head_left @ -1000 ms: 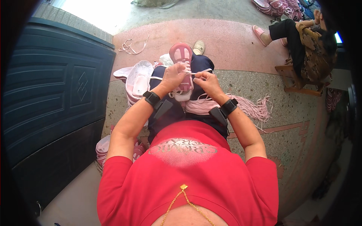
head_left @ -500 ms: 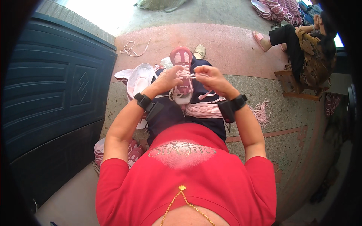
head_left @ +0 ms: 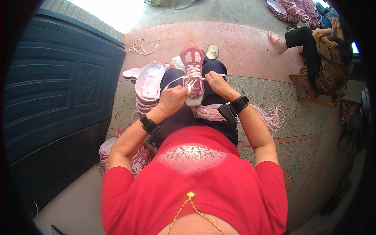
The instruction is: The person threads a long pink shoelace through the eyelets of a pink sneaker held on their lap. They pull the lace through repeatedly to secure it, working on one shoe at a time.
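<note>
The left hand and right hand each pinch a white lace of the pink shoe lying on the lap between them; stacked pink shoes sit left of the left hand.

Both hands pull laces on a pink shoe.
</note>
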Demonstrator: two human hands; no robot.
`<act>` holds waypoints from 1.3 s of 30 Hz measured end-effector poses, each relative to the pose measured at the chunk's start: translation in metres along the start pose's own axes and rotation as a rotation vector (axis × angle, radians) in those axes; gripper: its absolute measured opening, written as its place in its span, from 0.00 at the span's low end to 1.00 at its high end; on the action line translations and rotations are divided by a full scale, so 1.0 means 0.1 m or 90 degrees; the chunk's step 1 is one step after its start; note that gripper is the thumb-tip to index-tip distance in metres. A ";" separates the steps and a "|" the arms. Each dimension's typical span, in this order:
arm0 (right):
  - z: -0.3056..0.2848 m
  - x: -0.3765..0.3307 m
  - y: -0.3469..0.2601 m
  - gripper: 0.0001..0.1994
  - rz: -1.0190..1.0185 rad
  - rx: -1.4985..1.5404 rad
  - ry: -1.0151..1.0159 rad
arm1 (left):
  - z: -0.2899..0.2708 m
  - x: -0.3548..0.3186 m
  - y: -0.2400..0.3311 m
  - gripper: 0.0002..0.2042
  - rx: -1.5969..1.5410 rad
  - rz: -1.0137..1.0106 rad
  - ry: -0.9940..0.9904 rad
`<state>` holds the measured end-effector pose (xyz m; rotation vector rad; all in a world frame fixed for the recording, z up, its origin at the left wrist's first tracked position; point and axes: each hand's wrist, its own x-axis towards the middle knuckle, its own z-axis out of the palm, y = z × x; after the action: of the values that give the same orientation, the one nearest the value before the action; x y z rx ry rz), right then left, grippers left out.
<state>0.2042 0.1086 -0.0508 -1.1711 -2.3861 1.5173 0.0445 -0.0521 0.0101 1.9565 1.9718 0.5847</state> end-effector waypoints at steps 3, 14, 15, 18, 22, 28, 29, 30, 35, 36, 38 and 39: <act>0.06 -0.01 -0.06 0.16 -0.039 0.166 -0.009 | 0.03 -0.03 0.11 0.07 0.004 0.034 -0.004; 0.32 0.06 0.00 0.10 0.028 0.293 0.103 | 0.11 -0.02 0.15 0.05 -0.028 0.040 0.011; 0.33 0.06 0.00 0.10 0.036 0.275 0.106 | 0.11 -0.02 0.15 0.05 -0.031 0.037 0.015; 0.36 0.06 -0.02 0.10 0.002 0.194 0.133 | 0.11 -0.02 0.17 0.04 -0.044 0.030 0.030; 0.38 -0.02 -0.06 0.10 -0.091 0.093 0.198 | 0.09 -0.02 0.18 0.04 -0.050 0.023 0.036; 0.39 -0.05 -0.22 0.09 -0.088 0.121 0.183 | 0.12 -0.01 0.22 0.04 -0.012 0.058 0.021; 0.39 -0.04 -0.23 0.10 -0.133 0.086 0.184 | 0.12 -0.01 0.23 0.04 0.008 0.071 0.007; 0.39 -0.01 -0.27 0.10 -0.181 0.052 0.185 | 0.11 0.00 0.22 0.05 0.023 0.089 0.000; 0.17 -0.08 -0.28 0.11 -0.359 -0.069 0.111 | 0.00 0.09 0.14 0.11 0.000 0.109 0.041; 0.18 -0.06 -0.27 0.10 -0.351 -0.069 0.122 | -0.05 0.15 0.15 0.10 0.000 0.094 0.062; 0.25 -0.01 -0.22 0.06 -0.333 -0.018 0.164 | -0.01 0.32 0.03 0.10 -0.085 0.010 0.173; 0.30 0.02 -0.17 0.06 -0.309 0.017 0.173 | 0.02 0.42 -0.05 0.10 -0.126 -0.032 0.228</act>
<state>0.1804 0.0841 -0.0528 -0.6671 -2.2362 1.1481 0.0402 -0.0098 0.0094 1.7723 2.0611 1.1374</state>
